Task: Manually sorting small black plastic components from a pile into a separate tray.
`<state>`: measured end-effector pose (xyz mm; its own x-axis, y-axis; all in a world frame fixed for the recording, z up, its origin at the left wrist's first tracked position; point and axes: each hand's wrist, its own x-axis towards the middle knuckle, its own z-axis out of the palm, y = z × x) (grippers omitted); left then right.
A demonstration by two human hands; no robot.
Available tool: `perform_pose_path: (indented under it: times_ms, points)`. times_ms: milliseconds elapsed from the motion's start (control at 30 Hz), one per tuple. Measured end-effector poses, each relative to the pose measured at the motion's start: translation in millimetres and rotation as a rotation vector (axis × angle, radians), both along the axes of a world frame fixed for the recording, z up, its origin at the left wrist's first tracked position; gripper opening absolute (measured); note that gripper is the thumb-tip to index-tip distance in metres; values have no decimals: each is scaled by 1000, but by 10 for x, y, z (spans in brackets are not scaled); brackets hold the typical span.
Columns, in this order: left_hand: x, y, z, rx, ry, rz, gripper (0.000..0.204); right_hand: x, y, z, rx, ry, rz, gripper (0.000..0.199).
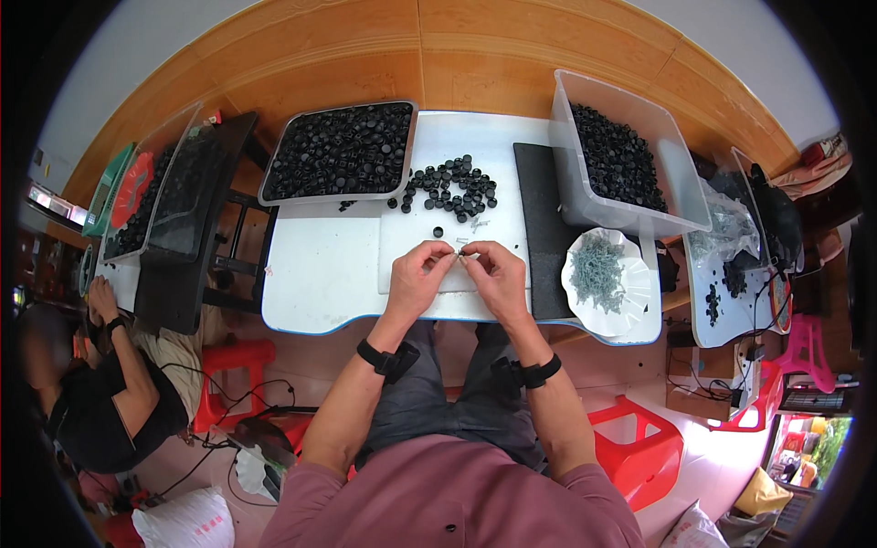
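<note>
In the head view, the left hand and right hand are meeting fingertip to fingertip over the white table, both pinching a small pale part between them. Loose black caps are lying just beyond, near a tray of caps.

Looked like a small assembly workshop: white worktable, tray and clear bin heaped with black caps, plate of small metal springs, a co-worker alongside.
</note>
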<state>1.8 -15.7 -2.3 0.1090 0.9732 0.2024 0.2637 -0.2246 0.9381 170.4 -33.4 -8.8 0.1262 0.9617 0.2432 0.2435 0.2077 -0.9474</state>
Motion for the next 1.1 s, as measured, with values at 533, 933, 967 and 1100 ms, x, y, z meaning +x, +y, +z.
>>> perform_pose_path:
  times_ms: [533, 933, 967, 1100]
  points:
    - [-13, -1, 16, 109, 84, -19, 12, 10, 0, 66, -10, 68, 27, 20]
    - [-4, 4, -6, 110, 85, -8, 12, 27, 13, 88, -39, 15, 37, 17]
    - [-5, 4, -5, 111, 85, -7, 12, 32, 16, 95, -67, 1, 46, 17]
    - [-11, 9, -15, 122, 95, -13, 16, 84, 32, 77, -136, 49, 82, 17]
